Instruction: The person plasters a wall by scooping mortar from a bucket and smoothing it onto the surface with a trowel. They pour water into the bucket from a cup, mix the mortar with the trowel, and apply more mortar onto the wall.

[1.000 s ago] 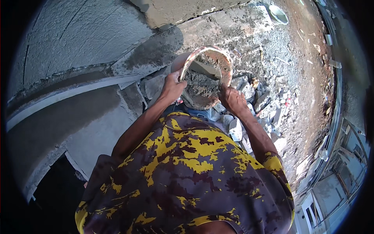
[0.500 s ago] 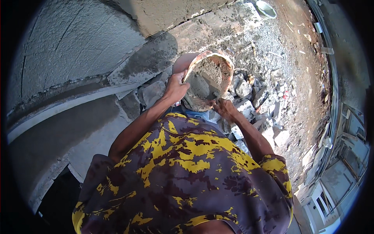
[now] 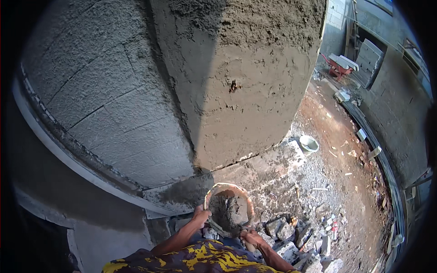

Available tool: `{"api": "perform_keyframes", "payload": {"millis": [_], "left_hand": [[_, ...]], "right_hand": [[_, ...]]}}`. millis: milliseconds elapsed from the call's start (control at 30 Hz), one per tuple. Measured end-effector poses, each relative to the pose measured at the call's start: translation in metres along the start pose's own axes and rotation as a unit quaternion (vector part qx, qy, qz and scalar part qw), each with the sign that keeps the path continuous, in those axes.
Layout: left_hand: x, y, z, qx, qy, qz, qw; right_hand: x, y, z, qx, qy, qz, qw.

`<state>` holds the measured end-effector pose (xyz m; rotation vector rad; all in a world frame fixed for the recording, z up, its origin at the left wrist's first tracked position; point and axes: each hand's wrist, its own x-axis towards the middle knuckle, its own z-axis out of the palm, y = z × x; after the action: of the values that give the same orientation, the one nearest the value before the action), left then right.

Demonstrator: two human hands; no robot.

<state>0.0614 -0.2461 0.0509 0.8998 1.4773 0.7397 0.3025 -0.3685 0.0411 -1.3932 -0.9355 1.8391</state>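
A round bucket [image 3: 248,200] with mortar [image 3: 234,211] inside is near the bottom centre. My left hand [image 3: 200,215] is closed on its left rim. My right hand [image 3: 251,239] is closed at the lower right of the bucket, round something I cannot make out. Beyond the bucket rises a wall with damp, brown-grey render [image 3: 255,109], partly in shade and marked by a small ragged hole [image 3: 234,86].
A grey cracked wall [image 3: 104,100] stands on the left. Broken rubble [image 3: 284,230] lies at my lower right. Further off are a pale bucket [image 3: 309,144], long pipes or bars [image 3: 382,168] along the right wall, and a red wheelbarrow [image 3: 338,69].
The view has tilted up onto the rendered wall, so the bucket and hands sit lower. My right hand has shifted from the bucket's right side towards its lower edge.
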Motion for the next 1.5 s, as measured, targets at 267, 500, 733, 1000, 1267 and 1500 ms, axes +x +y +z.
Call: {"api": "perform_keyframes", "payload": {"millis": [267,500,733,1000,1267,1500], "left_hand": [[0.002,-0.036,-0.078,-0.090,0.114,-0.041,0.989],[-0.003,-0.070,-0.137,-0.109,0.198,-0.022,0.974],[0.002,-0.108,-0.169,-0.154,0.271,-0.074,0.947],[-0.119,-0.032,-0.162,-0.327,0.151,-0.140,0.922],[-0.085,-0.114,-0.163,-0.304,0.332,0.017,0.893],[-0.082,-0.032,-0.133,-0.207,0.272,0.003,0.940]], "right_hand": [[-0.100,-0.160,-0.021,0.322,0.198,-0.362,0.852],[-0.267,-0.268,-0.082,0.216,0.560,-0.690,0.405],[-0.389,-0.269,-0.176,0.273,0.763,-0.540,-0.227],[-0.052,-0.531,-0.048,0.011,0.753,-0.650,0.099],[0.140,-0.178,0.089,-0.464,0.142,-0.274,0.830],[0.185,-0.112,0.027,-0.745,-0.179,-0.212,0.607]]}}
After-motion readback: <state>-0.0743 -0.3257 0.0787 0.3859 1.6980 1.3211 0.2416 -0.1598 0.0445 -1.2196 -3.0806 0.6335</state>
